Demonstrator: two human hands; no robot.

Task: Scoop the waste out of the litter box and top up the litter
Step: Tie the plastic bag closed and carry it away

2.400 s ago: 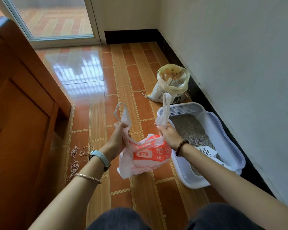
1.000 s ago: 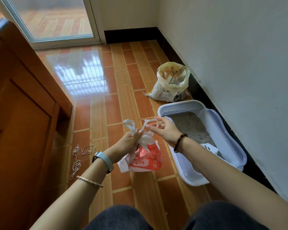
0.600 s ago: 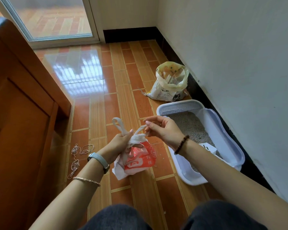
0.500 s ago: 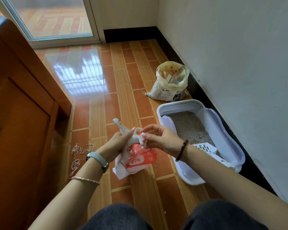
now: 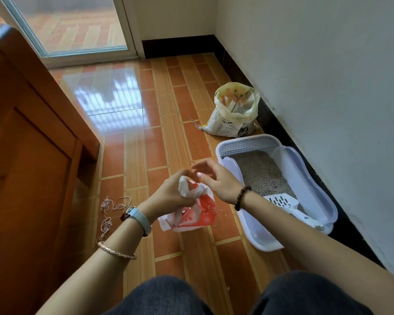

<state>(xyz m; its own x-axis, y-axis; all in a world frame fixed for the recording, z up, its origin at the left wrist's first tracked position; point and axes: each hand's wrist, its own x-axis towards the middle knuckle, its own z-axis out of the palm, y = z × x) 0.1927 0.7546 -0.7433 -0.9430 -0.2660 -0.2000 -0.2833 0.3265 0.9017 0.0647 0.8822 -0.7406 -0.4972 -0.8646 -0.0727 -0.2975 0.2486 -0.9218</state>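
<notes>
Hands first: our left hand (image 5: 168, 196) was clenched around the gathered neck of the waste bag (image 5: 191, 214), while our right hand (image 5: 216, 180) hovered just beside it, fingers loose, gripping nothing. We judged the knot unfinished; a slack neck could spill waste onto the floor (image 5: 146, 144). Litter box (image 5: 314, 192) sat near the right, scoop (image 5: 282, 201) inside, litter sack (image 5: 234, 112) beyond.
</notes>
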